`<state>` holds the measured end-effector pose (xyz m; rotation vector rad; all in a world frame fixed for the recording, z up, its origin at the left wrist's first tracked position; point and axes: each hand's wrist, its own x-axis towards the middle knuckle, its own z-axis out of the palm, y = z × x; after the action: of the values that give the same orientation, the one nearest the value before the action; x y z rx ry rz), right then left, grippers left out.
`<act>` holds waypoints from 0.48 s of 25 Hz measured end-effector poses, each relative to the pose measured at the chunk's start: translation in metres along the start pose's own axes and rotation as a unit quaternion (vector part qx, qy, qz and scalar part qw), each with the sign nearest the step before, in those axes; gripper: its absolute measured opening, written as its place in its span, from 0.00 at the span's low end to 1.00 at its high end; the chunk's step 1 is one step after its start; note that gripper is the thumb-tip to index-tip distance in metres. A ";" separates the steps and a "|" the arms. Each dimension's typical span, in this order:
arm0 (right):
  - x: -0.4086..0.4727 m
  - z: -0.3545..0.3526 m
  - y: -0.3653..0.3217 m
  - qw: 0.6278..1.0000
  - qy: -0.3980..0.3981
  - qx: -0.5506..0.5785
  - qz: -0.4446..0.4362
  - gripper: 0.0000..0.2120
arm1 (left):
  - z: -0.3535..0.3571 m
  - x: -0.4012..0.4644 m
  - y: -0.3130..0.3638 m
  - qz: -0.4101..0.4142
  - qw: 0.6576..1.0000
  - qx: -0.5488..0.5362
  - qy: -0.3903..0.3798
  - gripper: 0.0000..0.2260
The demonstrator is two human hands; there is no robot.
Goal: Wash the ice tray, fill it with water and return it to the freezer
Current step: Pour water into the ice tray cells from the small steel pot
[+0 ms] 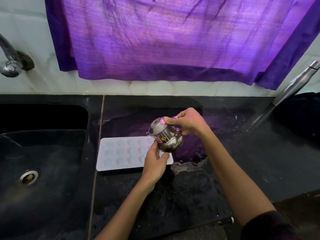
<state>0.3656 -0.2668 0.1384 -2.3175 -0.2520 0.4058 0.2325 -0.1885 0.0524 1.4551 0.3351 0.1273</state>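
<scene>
Black wet counter (pixel 199 187) carries the white ice tray (pixel 121 153) flat at 9 o'clock of both hands, cavities up for filling. Right hand (pixel 187 122) grips the steel pot (pixel 166 135) tilted over it; left hand (pixel 155 164) cups its base, apparently steadying the pour.

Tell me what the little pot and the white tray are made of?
The little pot looks like polished steel: it is shiny and mirrors the purple light. The left hand and right hand hold it tilted over the ice tray, which looks like matte white plastic or silicone; which of the two cannot be told.
</scene>
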 end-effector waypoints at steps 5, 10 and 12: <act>0.004 0.003 -0.002 0.999 0.002 -0.034 0.003 0.20 | 0.001 0.001 0.001 -0.012 1.000 -0.010 -0.002 0.23; 0.005 0.002 -0.005 0.998 0.004 -0.058 0.003 0.20 | 0.003 0.000 0.003 -0.015 1.000 -0.021 -0.003 0.23; 0.004 0.003 -0.005 0.998 0.006 -0.059 -0.001 0.19 | 0.003 0.000 0.004 -0.014 1.000 -0.022 -0.002 0.23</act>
<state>0.3684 -0.2606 0.1391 -2.4336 -0.2790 0.3856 0.2333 -0.1906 0.0564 1.4063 0.3482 0.1082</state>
